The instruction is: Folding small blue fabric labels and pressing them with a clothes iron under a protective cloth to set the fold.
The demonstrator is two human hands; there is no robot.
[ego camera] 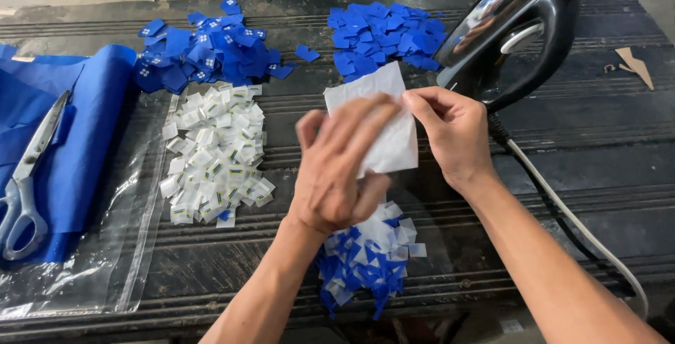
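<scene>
Pinching a white sheet (pixel 383 115), right hand (pixel 453 133) is closed on its edge. Left hand (pixel 337 168) is laid flat across it, fingers loose. Iron (pixel 510 31) is stood just behind.

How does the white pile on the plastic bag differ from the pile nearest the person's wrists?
The white pile is nearly all white and lies on the clear plastic bag. The near pile mixes blue and white pieces, lies on the bare dark table, and looks smaller. Both are loose heaps of small cut pieces.
</scene>
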